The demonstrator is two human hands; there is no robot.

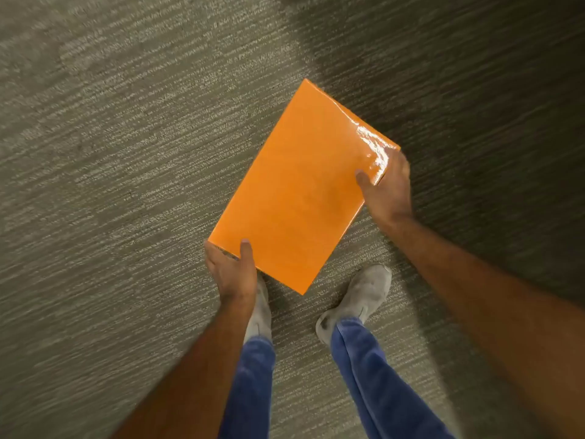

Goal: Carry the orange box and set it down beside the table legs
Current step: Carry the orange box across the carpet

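Note:
A glossy orange box (300, 188) is held flat above the carpet, its long side running from near left to far right. My left hand (232, 270) grips its near left corner, thumb on the top face. My right hand (387, 190) grips its right corner, thumb on top and fingers wrapped under the edge. No table legs are in view.
Grey-green ribbed carpet (126, 185) covers the whole floor. My two feet in pale shoes (364, 296) and blue trouser legs (373, 375) stand under the box. A dark shadow lies across the carpet at the upper right (490, 90).

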